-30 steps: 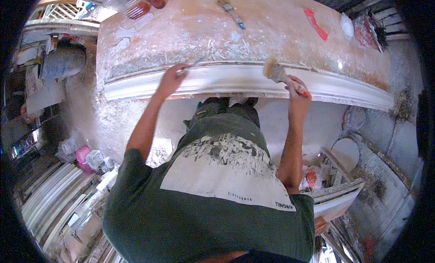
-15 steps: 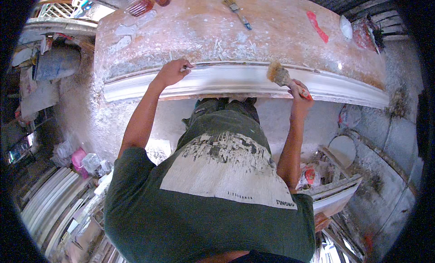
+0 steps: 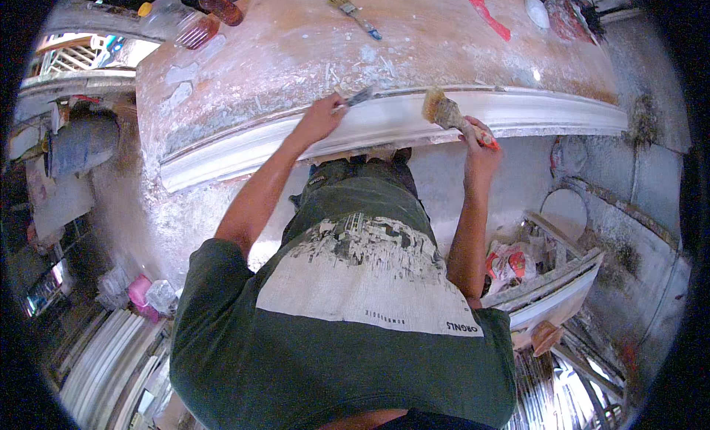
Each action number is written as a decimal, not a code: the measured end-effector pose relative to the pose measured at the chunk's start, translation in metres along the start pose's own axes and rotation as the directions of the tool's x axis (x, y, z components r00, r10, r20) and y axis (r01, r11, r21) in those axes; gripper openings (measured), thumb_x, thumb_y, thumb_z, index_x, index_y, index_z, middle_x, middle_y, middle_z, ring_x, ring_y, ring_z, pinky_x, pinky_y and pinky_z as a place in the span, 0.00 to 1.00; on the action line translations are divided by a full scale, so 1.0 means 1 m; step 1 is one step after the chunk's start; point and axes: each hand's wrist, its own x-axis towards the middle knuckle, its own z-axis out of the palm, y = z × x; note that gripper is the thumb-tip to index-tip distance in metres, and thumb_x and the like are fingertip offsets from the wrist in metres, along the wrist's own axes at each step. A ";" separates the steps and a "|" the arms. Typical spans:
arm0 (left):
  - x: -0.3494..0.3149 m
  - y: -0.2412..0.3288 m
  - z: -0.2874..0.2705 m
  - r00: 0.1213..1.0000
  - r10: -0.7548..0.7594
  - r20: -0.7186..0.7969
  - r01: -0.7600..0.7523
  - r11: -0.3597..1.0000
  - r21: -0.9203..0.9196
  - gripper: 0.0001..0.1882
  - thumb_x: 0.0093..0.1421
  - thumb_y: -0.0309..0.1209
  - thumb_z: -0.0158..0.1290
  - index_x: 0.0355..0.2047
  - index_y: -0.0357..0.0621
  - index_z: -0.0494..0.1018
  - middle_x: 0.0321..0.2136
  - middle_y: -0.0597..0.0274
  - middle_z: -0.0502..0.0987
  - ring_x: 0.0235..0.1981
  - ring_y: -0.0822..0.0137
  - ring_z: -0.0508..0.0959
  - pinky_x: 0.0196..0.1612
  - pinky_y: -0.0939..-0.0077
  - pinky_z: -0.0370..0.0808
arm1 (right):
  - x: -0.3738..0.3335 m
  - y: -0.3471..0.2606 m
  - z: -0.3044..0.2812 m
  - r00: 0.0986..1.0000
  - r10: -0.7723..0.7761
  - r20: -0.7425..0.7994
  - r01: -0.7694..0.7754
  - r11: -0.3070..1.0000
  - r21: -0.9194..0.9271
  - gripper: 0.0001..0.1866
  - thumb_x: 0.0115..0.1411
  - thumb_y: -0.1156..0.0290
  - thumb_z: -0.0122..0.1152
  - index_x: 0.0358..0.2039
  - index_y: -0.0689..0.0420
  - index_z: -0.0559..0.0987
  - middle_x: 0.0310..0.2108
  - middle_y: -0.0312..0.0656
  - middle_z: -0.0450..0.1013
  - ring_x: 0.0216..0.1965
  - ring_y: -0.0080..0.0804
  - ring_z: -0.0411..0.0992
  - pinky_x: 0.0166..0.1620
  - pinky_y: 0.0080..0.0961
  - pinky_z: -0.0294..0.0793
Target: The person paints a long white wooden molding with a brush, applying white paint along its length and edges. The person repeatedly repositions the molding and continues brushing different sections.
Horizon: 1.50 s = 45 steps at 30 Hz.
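Note:
A long white moulding point(image 3: 532, 112) with ridged edges lies along the near side of the table. My left hand point(image 3: 322, 119) is closed on a small scraper point(image 3: 361, 96), its flat grey blade pointing right over the moulding's far edge. Whether the blade touches the moulding, I cannot tell. My right hand point(image 3: 481, 143) grips the handle of a wide paintbrush point(image 3: 444, 109). The brush's tan bristles point up and left, over the moulding. My fingers partly cover both handles.
The dusty table point(image 3: 281, 45) carries white scraps, another brush point(image 3: 356, 17), a red strip point(image 3: 489, 17) and, at far left, a red-capped bottle point(image 3: 220, 7) beside a clear jug point(image 3: 174, 19). Long white strips point(image 3: 103, 363) are stacked at lower left. A wooden frame point(image 3: 555, 297) stands at lower right.
My left hand has moved right with the scraper, whose blade now shows. My right hand still holds the brush near the same place. The view has shifted, bringing the jug into sight.

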 end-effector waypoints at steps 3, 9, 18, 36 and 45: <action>0.020 0.019 0.022 1.000 0.011 -0.009 -0.011 1.000 -0.016 0.15 0.61 0.37 0.52 0.43 0.38 0.70 0.40 0.46 0.77 0.43 0.51 0.77 0.49 0.61 0.71 | -0.006 -0.005 0.000 1.000 0.004 -0.001 -0.004 1.000 0.010 0.12 0.57 0.73 0.64 0.40 0.65 0.80 0.36 0.39 0.77 0.36 0.24 0.75 0.40 0.21 0.75; -0.014 -0.007 -0.024 0.998 -0.061 0.018 0.059 0.995 0.078 0.15 0.61 0.36 0.52 0.43 0.38 0.71 0.40 0.44 0.77 0.44 0.48 0.77 0.49 0.61 0.72 | -0.009 0.018 -0.030 0.995 0.029 -0.091 -0.032 0.999 -0.032 0.11 0.56 0.73 0.64 0.39 0.64 0.80 0.32 0.36 0.77 0.32 0.22 0.74 0.38 0.19 0.73; 0.079 0.080 0.092 0.999 0.044 -0.028 -0.042 0.997 0.057 0.14 0.60 0.35 0.50 0.42 0.37 0.69 0.37 0.39 0.76 0.42 0.40 0.75 0.46 0.51 0.71 | 0.005 0.037 -0.058 0.998 0.052 -0.030 -0.051 0.998 0.022 0.12 0.56 0.71 0.65 0.39 0.64 0.80 0.34 0.39 0.78 0.34 0.24 0.76 0.40 0.20 0.74; 0.148 0.176 0.161 1.000 -0.016 -0.002 0.016 0.981 0.191 0.16 0.61 0.36 0.52 0.41 0.35 0.72 0.38 0.40 0.77 0.43 0.43 0.77 0.47 0.57 0.73 | 0.228 0.096 -0.249 0.970 -0.120 -0.210 0.070 0.970 -0.232 0.09 0.57 0.74 0.62 0.38 0.63 0.81 0.33 0.37 0.78 0.34 0.21 0.75 0.40 0.20 0.74; 0.232 0.260 0.232 0.981 0.173 0.087 -0.192 0.923 0.334 0.15 0.62 0.40 0.51 0.41 0.41 0.73 0.43 0.45 0.76 0.44 0.44 0.76 0.48 0.58 0.73 | 0.257 0.088 -0.326 0.971 -0.051 -0.235 0.040 0.998 -0.050 0.09 0.57 0.76 0.63 0.39 0.64 0.81 0.35 0.38 0.78 0.37 0.21 0.74 0.43 0.20 0.73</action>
